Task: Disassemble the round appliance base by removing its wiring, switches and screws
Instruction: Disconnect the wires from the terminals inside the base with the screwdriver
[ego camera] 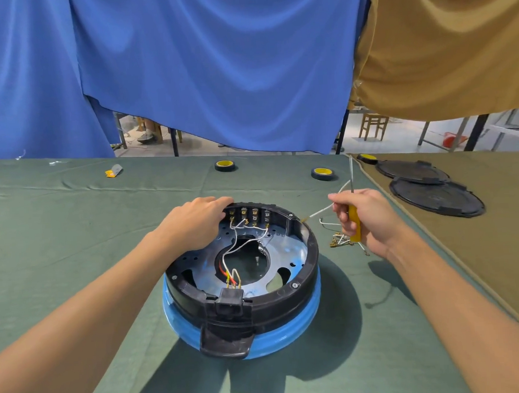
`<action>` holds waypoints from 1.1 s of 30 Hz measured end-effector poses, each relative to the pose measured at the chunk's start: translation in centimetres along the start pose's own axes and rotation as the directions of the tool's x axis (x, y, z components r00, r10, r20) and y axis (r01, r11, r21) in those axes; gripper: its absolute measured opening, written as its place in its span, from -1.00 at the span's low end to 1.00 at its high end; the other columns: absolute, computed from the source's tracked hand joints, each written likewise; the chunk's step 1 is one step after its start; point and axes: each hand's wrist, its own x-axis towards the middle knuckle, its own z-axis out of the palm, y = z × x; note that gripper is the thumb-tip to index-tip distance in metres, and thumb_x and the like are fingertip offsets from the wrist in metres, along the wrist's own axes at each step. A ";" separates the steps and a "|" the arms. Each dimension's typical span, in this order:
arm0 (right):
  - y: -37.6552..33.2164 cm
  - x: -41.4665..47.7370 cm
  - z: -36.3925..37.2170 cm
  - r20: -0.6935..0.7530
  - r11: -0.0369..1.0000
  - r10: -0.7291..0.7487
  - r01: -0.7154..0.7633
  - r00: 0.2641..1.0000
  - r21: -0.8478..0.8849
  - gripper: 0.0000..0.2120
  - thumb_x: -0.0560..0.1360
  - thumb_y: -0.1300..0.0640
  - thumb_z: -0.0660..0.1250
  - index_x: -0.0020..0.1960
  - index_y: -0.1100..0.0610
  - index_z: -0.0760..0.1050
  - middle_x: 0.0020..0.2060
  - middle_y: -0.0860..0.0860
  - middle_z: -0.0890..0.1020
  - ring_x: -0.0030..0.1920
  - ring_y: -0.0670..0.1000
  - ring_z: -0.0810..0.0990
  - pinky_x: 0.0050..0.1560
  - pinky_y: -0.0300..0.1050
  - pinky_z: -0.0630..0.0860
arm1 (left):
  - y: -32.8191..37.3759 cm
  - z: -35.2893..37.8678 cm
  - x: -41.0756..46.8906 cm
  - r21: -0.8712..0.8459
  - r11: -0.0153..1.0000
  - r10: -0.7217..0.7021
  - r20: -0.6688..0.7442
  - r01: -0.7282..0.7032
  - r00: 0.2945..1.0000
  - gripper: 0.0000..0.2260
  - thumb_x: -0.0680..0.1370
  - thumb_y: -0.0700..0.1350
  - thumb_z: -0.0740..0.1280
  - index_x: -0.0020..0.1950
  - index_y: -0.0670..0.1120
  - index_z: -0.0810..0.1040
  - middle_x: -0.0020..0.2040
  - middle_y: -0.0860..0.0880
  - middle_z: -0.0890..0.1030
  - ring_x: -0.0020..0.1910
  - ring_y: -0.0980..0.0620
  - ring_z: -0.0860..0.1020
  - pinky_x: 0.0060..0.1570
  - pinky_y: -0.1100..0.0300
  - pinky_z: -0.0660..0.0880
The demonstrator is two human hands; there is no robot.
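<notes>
The round appliance base, blue below with a black ring on top, lies open side up on the green cloth. A row of switches with white wires sits at its far rim. Red and yellow wires run to a black socket at the near rim. My left hand rests on the far left rim beside the switches. To the right of the base, my right hand grips a yellow-handled screwdriver, shaft pointing up, and pinches a loose white wire.
Loose wires with brass terminals lie right of the base. Two rolls of black tape stand farther back, a third on the brown cloth. Two black round covers lie at the right. A yellow scrap lies far left.
</notes>
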 end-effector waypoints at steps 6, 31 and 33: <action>-0.5 1.7 -2.0 -0.079 0.880 0.176 -0.193 0.981 -0.433 -0.71 0.39 0.24 0.30 -0.47 0.12 0.32 -0.58 0.02 0.28 -0.58 -0.02 0.16 -0.52 -0.25 0.11 | -0.3 0.2 0.0 -0.003 1.000 0.009 -0.010 -0.009 1.000 -0.53 0.62 -0.24 0.14 0.49 0.10 0.22 0.33 -0.06 0.47 0.19 -0.20 0.50 -0.04 -0.05 0.47; -2.5 1.1 0.3 0.210 0.421 0.013 0.185 0.978 -0.888 -0.82 0.59 0.21 0.23 0.15 0.01 0.43 -0.03 -0.06 0.52 -0.03 -0.05 0.57 -0.03 -0.11 0.52 | -1.8 -0.7 0.4 -0.601 0.796 -0.048 0.057 0.073 0.997 -0.61 0.58 -0.33 0.29 0.36 -0.02 0.53 0.31 0.04 0.56 0.34 0.05 0.47 0.39 0.06 0.34; -3.8 0.2 1.9 0.351 0.402 -0.077 0.352 0.933 -0.845 -0.82 0.60 0.16 0.25 0.14 -0.06 0.47 -0.08 -0.15 0.56 -0.15 -0.17 0.61 -0.16 -0.28 0.52 | -1.8 -0.6 0.4 -0.654 0.750 -0.067 0.082 0.104 0.994 -0.61 0.57 -0.34 0.28 0.34 -0.03 0.54 0.30 0.02 0.57 0.32 0.03 0.49 0.37 0.02 0.38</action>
